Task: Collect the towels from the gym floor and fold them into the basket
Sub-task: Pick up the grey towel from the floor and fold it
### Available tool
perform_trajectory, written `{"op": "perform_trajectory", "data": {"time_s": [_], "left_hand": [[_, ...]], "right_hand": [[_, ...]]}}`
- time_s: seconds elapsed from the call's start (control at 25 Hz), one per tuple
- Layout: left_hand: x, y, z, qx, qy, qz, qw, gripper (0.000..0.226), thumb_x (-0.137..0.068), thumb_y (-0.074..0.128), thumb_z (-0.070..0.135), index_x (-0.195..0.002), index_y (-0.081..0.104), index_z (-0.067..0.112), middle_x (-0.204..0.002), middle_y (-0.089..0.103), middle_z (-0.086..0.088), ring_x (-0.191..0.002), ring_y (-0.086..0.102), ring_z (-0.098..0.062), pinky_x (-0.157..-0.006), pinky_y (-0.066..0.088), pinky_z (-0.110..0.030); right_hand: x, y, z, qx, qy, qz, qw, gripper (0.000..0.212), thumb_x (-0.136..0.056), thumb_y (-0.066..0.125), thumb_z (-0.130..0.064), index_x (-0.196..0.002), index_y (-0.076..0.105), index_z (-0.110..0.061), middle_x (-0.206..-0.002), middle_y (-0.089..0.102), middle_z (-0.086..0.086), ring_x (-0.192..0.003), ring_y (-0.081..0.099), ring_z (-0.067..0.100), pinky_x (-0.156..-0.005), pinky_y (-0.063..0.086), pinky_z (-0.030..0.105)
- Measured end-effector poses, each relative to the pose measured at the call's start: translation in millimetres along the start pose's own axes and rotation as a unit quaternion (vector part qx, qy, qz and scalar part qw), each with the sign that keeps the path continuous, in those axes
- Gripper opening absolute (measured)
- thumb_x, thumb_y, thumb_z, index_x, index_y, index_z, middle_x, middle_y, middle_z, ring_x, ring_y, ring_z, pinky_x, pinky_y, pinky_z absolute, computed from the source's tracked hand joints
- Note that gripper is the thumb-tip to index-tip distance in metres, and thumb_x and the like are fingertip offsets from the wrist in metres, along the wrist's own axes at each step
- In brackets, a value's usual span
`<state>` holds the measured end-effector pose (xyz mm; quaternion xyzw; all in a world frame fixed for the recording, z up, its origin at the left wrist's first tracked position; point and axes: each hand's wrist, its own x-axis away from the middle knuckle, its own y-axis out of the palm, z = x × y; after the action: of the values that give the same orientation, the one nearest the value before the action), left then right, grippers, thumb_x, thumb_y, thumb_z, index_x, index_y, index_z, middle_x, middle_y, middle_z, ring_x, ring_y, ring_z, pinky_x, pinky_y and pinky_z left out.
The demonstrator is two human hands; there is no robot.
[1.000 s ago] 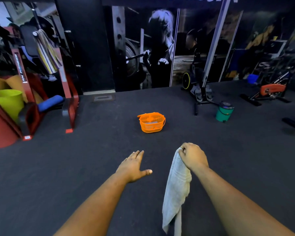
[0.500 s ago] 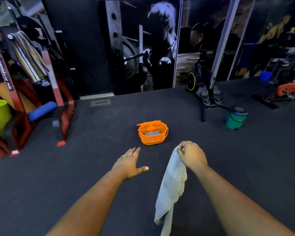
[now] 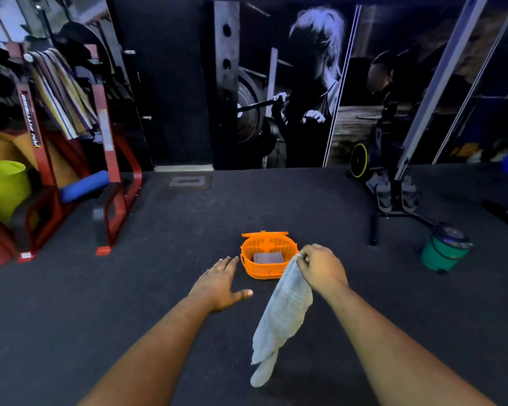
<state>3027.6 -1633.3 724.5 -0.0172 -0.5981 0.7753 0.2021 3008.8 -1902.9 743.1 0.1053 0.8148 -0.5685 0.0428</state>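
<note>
Pale grey towel is pinched at one top corner by the right hand, fingers curled tight on the fabric; the rest hangs free as a loose twisted strip, lower end dangling over the dark floor. Left hand is held flat, fingers straight and together, thumb out, nothing gripped, just beside the orange basket. Basket sits on the floor ahead, between the two hands in view, lid hinged open at the back; one folded grey towel is seen lying flat inside. Risks as judged from here: a single-corner pinch leaves the cloth bunched, so a clean fold is unlikely unless a second corner is taken by the free hand; if it is dropped in as is, it would land crumpled on the folded piece and disturb it. The hanging tail could be dragged across the floor or caught on the basket rim, and the light plastic basket could be tipped or shoved. Basket looks small against the towel, so a loose fold may not fit and the lid may not close. Folding in mid-air is prone to uneven edges; the floor would likely be needed as a surface. Whether more towels remain on the floor cannot be told from this view.
</note>
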Motion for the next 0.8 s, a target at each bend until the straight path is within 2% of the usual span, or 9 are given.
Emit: {"op": "perform_trajectory", "data": {"time_s": [0.12, 0.2, 0.36, 0.48, 0.6, 0.72, 0.8], "left_hand": [[-66, -7, -4, 0.003, -0.001, 0.004, 1.0, 0.105, -0.088, 0.055, 0.072, -0.162, -0.003, 0.025, -0.171, 0.002, -0.002, -0.157, 0.005, -0.02, -0.125, 0.022, -0.045], [-109, -14, -6, 0.001, 0.001, 0.001, 1.0, 0.105, -0.089, 0.056, 0.071, -0.162, -0.002, 0.025, -0.171, 0.001, -0.002, -0.157, 0.005, -0.021, -0.125, 0.022, -0.046], [-192, -32, -5, -0.002, 0.019, -0.012, 1.0, 0.104, -0.09, 0.054, 0.071, -0.162, -0.002, 0.023, -0.171, 0.002, -0.003, -0.157, 0.005, -0.022, -0.126, 0.021, -0.045], [-250, -49, 4, -0.007, 0.036, -0.013, 0.999, 0.1, -0.092, 0.053, 0.068, -0.163, 0.0, 0.022, -0.171, 0.003, -0.003, -0.157, 0.007, -0.022, -0.124, 0.021, -0.044], [-301, -52, 17, 0.021, 0.058, -0.013, 0.998, 0.09, -0.096, 0.056, 0.057, -0.163, 0.004, 0.027, -0.17, 0.009, -0.001, -0.156, 0.013, -0.023, -0.122, 0.025, -0.042], [-339, -56, 44, 0.091, 0.145, -0.005, 0.985, 0.084, -0.096, 0.065, 0.043, -0.161, 0.014, 0.032, -0.168, 0.021, 0.0, -0.154, 0.019, -0.018, -0.123, 0.026, -0.037], [-361, -61, 70, 0.126, 0.182, -0.004, 0.975, 0.073, -0.093, 0.071, 0.033, -0.156, 0.034, 0.025, -0.163, 0.033, -0.003, -0.15, 0.028, -0.015, -0.122, 0.025, -0.031]], "right_hand": [[-63, 13, 17, -0.022, -0.009, 0.006, 1.0, 0.014, -0.098, 0.054, -0.032, -0.09, 0.064, -0.027, -0.092, 0.055, -0.011, -0.089, 0.055, 0.01, -0.07, 0.052, 0.032], [-103, 22, 25, -0.065, 0.001, 0.0, 0.998, 0.013, -0.098, 0.054, -0.031, -0.088, 0.061, -0.027, -0.09, 0.056, -0.011, -0.087, 0.057, 0.01, -0.07, 0.054, 0.037], [-172, 21, 43, -0.143, 0.009, -0.051, 0.988, 0.012, -0.1, 0.054, -0.031, -0.089, 0.055, -0.028, -0.077, 0.065, -0.004, -0.073, 0.062, 0.013, -0.069, 0.055, 0.045], [-224, 14, 59, -0.182, -0.004, -0.096, 0.979, 0.009, -0.103, 0.053, -0.027, -0.098, 0.06, -0.03, -0.087, 0.069, -0.006, -0.083, 0.065, 0.011, -0.078, 0.056, 0.04], [-269, 15, 75, -0.179, -0.064, -0.137, 0.972, 0.016, -0.102, 0.055, -0.02, -0.11, 0.068, -0.025, -0.101, 0.072, -0.01, -0.095, 0.065, 0.007, -0.089, 0.054, 0.038], [-308, 18, 86, -0.154, -0.171, -0.167, 0.959, 0.017, -0.101, 0.058, -0.02, -0.111, 0.072, -0.023, -0.105, 0.073, -0.013, -0.095, 0.061, 0.009, -0.092, 0.048, 0.031], [-332, 14, 94, -0.138, -0.226, -0.194, 0.945, 0.018, -0.1, 0.059, -0.024, -0.11, 0.072, -0.03, -0.102, 0.07, -0.017, -0.093, 0.055, 0.011, -0.09, 0.044, 0.028]]}}
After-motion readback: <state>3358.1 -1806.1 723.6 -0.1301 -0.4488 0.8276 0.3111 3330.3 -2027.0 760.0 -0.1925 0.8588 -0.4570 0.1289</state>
